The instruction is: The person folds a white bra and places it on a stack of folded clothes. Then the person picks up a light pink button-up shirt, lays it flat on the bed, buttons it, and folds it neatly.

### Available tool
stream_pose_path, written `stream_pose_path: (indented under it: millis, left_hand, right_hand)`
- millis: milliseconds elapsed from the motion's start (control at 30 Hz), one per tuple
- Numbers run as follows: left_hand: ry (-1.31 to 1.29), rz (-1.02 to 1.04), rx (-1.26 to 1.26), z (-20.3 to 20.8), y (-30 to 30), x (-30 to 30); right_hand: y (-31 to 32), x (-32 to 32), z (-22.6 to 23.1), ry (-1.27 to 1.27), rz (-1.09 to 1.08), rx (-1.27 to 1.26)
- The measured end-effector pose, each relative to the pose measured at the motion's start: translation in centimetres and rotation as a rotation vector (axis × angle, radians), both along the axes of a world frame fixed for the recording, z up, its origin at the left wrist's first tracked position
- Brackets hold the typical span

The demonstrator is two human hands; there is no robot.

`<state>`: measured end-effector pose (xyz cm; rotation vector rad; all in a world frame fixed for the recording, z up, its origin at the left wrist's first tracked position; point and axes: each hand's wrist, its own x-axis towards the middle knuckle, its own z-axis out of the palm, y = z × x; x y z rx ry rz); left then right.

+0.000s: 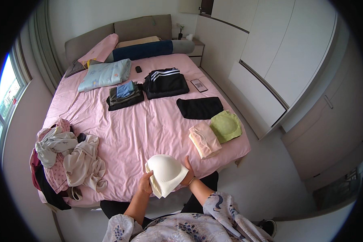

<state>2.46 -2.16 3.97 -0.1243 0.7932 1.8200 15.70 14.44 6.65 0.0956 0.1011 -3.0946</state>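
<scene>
Taupe headboard [142, 29] | grey-green curtain [45, 36] by window [7, 90] | navy bolster [143, 50] | phone [199, 85] | pale wardrobe [266, 44]

The left forearm [136, 206] and right forearm [200, 190] angle up from the lower edge to lower centre; the left hand [145, 183] is curled, the right hand [187, 173] thumb-up.

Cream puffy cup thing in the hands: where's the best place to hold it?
Probably by its thin edges, with one hand coming from each side. The middle of the cream cup bulges up in a smooth dome, which squeezing might dent; its flatter edges look easier to pinch. The left hand grips the left edge, and the right hand is at the right edge.
</scene>
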Motion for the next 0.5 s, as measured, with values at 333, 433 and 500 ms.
stream_pose_path:
  millis: [333,433,500]
  left_hand:
    - [-0.001,-0.133,0.048,3.9,3.0,0.3]
    - [0.129,-0.09,0.006,4.8,4.3,0.0]
    - [0.414,0.064,-0.191,3.1,4.1,-1.5]
  right_hand:
    - [3.8,1.5,2.5,-0.338,-0.104,0.539]
    - [8.0,3.4,4.6,-0.438,-0.406,0.661]
    - [12.9,5.5,5.7,-0.451,-0.55,0.668]
